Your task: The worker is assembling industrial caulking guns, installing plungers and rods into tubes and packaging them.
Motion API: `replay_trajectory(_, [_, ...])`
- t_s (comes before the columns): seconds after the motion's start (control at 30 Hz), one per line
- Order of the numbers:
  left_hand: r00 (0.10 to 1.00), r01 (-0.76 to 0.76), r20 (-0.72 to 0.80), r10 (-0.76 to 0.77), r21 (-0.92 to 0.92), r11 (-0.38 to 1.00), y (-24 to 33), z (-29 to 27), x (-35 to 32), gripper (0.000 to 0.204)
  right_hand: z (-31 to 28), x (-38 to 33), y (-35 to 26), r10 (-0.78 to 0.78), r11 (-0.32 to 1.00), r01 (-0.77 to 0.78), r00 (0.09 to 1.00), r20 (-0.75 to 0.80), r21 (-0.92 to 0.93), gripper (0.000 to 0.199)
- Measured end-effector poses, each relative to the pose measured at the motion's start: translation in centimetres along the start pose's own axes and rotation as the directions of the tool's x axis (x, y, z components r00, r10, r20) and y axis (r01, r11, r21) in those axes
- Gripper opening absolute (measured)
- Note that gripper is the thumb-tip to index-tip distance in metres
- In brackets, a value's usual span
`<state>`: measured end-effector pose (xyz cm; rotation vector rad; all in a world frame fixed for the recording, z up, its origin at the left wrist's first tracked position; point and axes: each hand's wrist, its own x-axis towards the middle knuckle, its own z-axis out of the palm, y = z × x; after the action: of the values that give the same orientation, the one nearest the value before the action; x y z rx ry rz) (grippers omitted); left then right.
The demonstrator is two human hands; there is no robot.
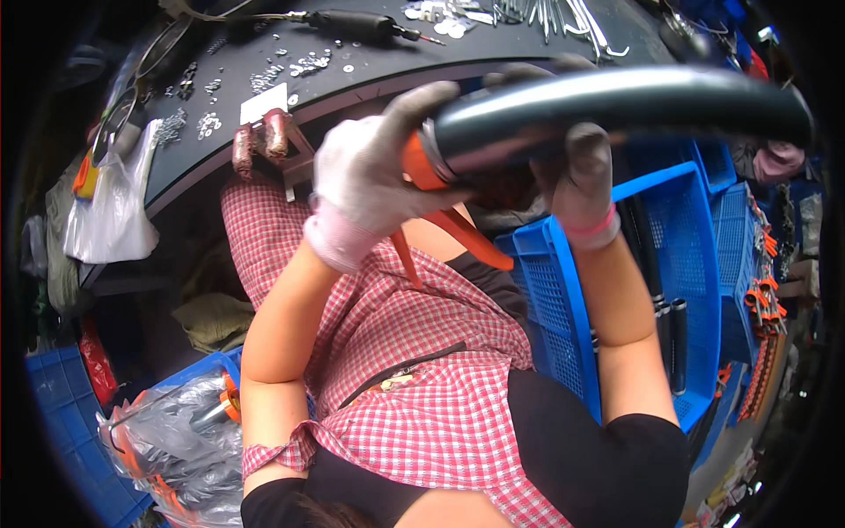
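Note:
A thick, glossy black tube [634, 104] is held up in front of me, stretching to the right and smeared a little by motion. At its left end sits an orange collar [426, 164], and two orange prongs [471, 238] hang below it. My left hand [370, 172], in a white glove with grey fingers, is closed around the collar end. Farther along, my right hand [583, 180], gloved too, grips the tube from below with its thumb in front; its other fingers are mostly behind the tube.
A dark workbench [387, 66] carries small metal parts, washers, a black power screwdriver [352, 26] and hex keys [598, 31]. Blue crates [576, 290] with black tubes stand at my right. At left are plastic bags [114, 207] and a crate of bagged orange parts [189, 431].

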<state>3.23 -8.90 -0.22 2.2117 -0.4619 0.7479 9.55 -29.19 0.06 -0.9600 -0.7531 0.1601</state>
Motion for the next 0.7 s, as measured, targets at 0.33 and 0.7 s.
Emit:
replay_trajectory(0.33, [0.692,0.702,-0.391,-0.607,0.168,0.692,-5.5,-10.9,-5.8,0.062,-28.0,-2.5,18.5,0.963,-0.258,0.13,0.11,-0.245,-0.957,0.052])
replay_trajectory(0.7, [0.473,0.88,-0.57,-0.672,0.273,0.388,-1.5,-17.5,-15.6,0.064,-36.9,-10.9,36.5,0.575,-0.281,-0.701,0.424,-0.7,-0.655,0.045])
